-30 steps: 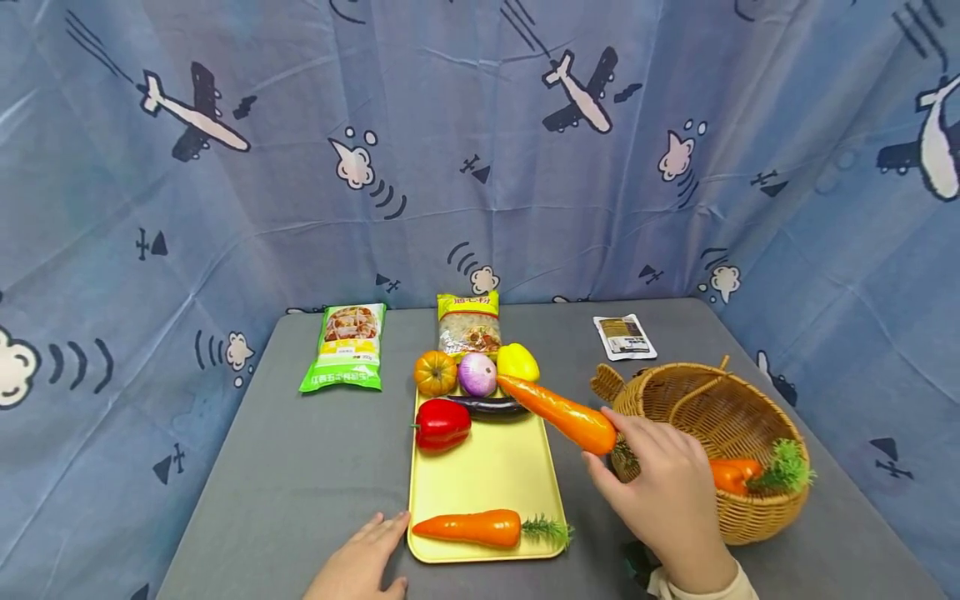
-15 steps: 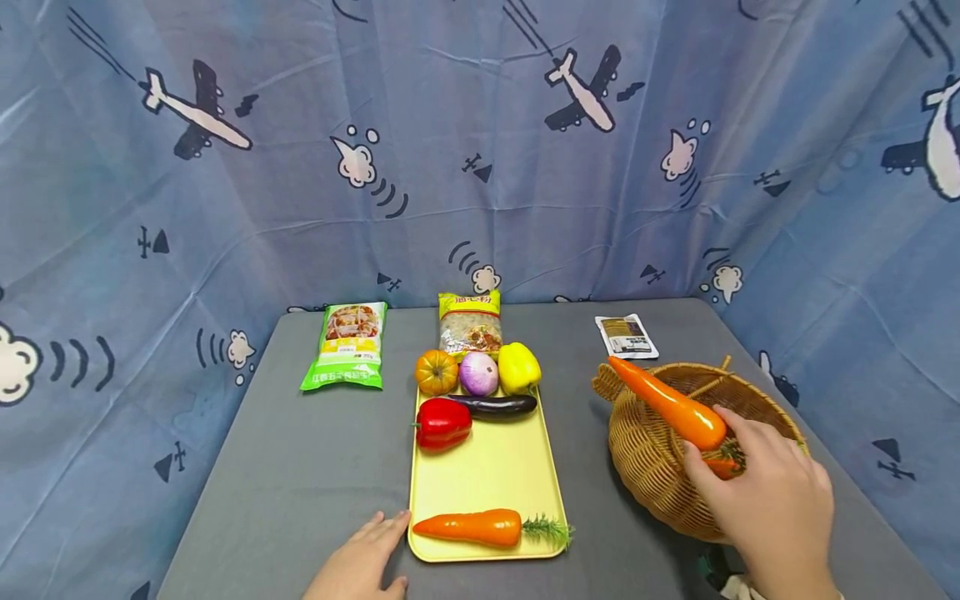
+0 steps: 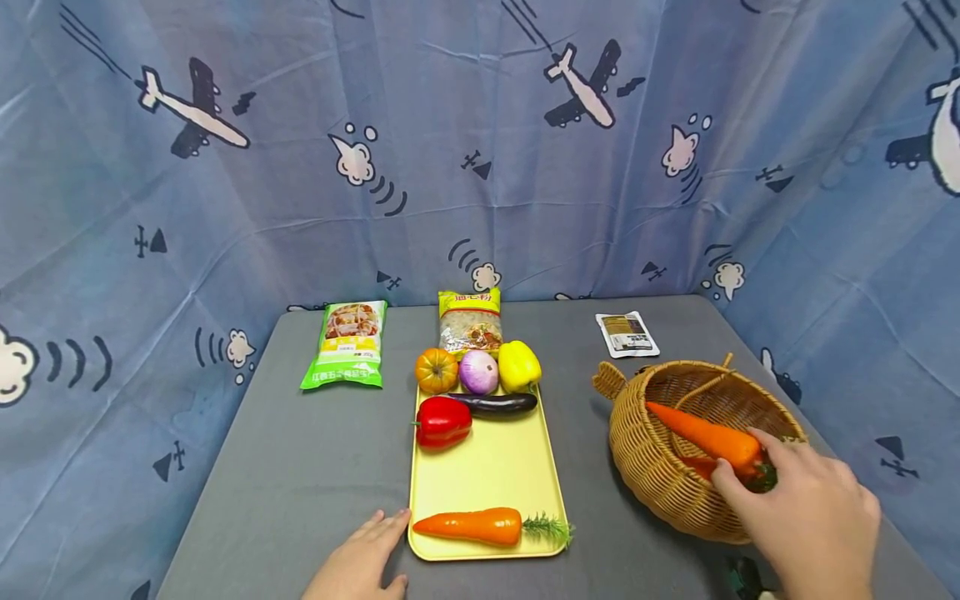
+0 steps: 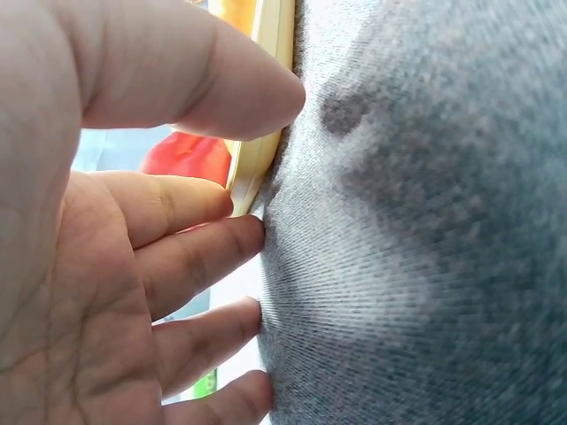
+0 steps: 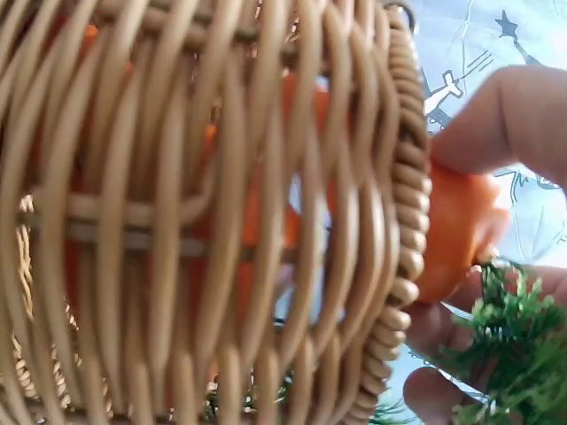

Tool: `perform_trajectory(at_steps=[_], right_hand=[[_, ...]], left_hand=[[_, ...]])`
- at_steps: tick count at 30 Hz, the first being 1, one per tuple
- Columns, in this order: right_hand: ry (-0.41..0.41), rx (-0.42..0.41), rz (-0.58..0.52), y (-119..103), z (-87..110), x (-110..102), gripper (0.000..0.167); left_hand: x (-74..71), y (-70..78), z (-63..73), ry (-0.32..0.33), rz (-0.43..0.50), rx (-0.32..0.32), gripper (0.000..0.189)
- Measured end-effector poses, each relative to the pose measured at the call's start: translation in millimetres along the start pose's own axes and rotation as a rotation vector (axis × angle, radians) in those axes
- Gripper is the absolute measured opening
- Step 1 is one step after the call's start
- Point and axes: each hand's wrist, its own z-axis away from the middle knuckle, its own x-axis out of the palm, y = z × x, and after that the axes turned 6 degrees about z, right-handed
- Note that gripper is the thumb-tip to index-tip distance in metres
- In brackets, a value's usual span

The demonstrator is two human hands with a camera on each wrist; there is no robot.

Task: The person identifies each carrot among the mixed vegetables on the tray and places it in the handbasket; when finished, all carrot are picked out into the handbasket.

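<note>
My right hand pinches an orange carrot by its thick end, over the mouth of the wicker basket. In the right wrist view the carrot's top and green leaves stick out past the woven rim. Another orange piece shows beneath it in the basket. My left hand rests on the table with its fingertips at the left edge of the yellow tray. A second carrot lies across the tray's near end; a red bell pepper and an eggplant lie farther up.
A small pumpkin, a purple onion and a yellow pepper sit at the tray's far end. Behind them is a yellow food bag. A green bag lies left, a small white packet lies back right.
My right hand has carried the carrot from above the tray rightward and down into the basket's mouth. My left hand has stayed at the tray's edge.
</note>
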Motion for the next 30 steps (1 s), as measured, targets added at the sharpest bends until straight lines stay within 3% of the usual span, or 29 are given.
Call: perform_trajectory(at_steps=[6, 13, 30], right_hand=[[0.027, -0.067, -0.014, 3.7, 0.5, 6.2, 0.070], [-0.022, -0.062, -0.014, 4.4, -4.1, 9.1, 0.070], [-0.049, -0.079, -0.017, 4.9, -7.8, 10.3, 0.071]], left_hand=[[-0.7, 0.1, 2.2, 0.018, 0.002, 0.022, 0.077], [-0.5, -0.3, 1.1, 0.006, 0.003, 0.014, 0.077], [-1.6, 1.2, 0.9, -0.004, 0.005, -0.001, 0.076]])
